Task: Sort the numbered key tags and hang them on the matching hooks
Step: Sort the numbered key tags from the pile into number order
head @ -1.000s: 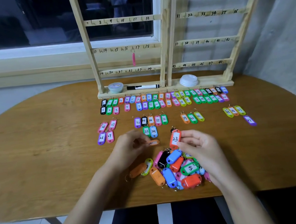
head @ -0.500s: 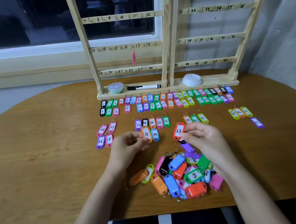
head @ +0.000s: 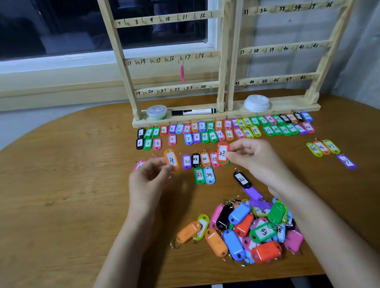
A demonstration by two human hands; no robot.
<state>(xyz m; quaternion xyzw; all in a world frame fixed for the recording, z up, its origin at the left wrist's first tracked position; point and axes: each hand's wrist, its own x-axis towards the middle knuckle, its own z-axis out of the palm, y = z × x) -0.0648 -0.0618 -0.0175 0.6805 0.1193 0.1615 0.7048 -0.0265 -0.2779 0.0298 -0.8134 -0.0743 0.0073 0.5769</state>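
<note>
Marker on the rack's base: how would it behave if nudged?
The marker is a round barrel lying on its side, so it probably rolls. The base is narrow, so it might drop onto the table.

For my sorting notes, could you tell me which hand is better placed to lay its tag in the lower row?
Probably the left hand: its tag 4 hovers below the gap between tag 3 and tag 5, while the right hand holds tag 23, which belongs far right.

glossy plastic key tags [head: 240, 230], wooden table [head: 49, 194]
</note>
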